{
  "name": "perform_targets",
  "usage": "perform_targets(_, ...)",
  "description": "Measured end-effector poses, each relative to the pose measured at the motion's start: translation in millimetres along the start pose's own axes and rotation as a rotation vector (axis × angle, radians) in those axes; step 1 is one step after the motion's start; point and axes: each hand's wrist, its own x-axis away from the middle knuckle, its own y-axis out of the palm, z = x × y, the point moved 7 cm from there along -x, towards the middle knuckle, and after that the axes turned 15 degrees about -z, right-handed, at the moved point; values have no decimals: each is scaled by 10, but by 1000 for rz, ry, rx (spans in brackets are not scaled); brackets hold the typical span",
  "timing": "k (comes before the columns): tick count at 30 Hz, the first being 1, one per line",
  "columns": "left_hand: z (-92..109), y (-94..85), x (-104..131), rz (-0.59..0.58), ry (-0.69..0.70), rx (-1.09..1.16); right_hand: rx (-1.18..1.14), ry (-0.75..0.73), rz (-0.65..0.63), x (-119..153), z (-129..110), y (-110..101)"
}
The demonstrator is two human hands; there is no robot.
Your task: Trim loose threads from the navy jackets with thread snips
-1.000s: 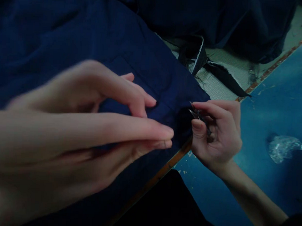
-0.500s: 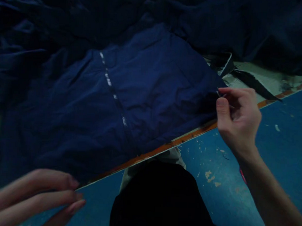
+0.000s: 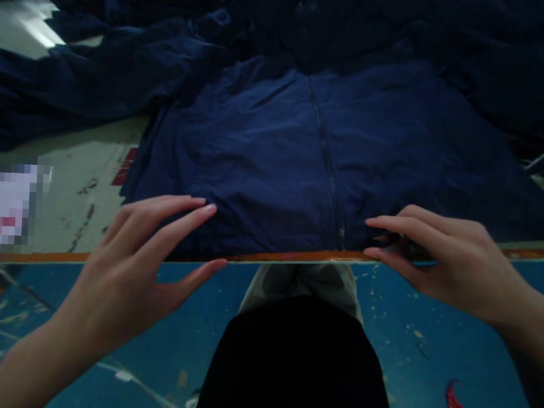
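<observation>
A navy blue jacket [image 3: 256,149] lies spread on the table with its lower hem along the front edge. Its dark zipper [image 3: 328,164] runs down the front, closed over the part I can see. My left hand [image 3: 139,252] is over the hem left of the zipper, fingers apart and thumb below the table edge, holding nothing. To the right of the zipper, my right hand [image 3: 441,259] is curled just above the hem. A small dark object [image 3: 394,242] shows between its fingers, too dim to name.
More dark blue garments [image 3: 106,70] are heaped at the back and left. The table [image 3: 98,154] has a worn orange-brown front edge. A blurred white item [image 3: 5,210] lies at left. On the blue floor [image 3: 167,326] are scraps and a red object [image 3: 458,407].
The view has turned, and the jacket sits straighter before me. My left hand has come up to the hem, spreading its fingers. My right hand has come in nearer the zipper.
</observation>
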Motion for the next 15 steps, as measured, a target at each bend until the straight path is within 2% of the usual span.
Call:
perform_targets(2, -94, 93, -54, -41, 12, -49, 49, -9, -29, -33, 12, 69)
perform_targets(5, -267, 245, -4, -40, 3, -16, 42, 1, -42, -4, 53, 111)
perform_targets(9, -337, 358, 119, -44, 54, 39, 69, 33, -46, 31, 55, 107)
perform_targets(12, -310, 350, 155, -64, 85, 84, 88, 45, -40, 37, 53, 105)
perform_targets(15, -264, 257, 122, -54, 76, 93, 48, 20, -67, 49, 59, 94)
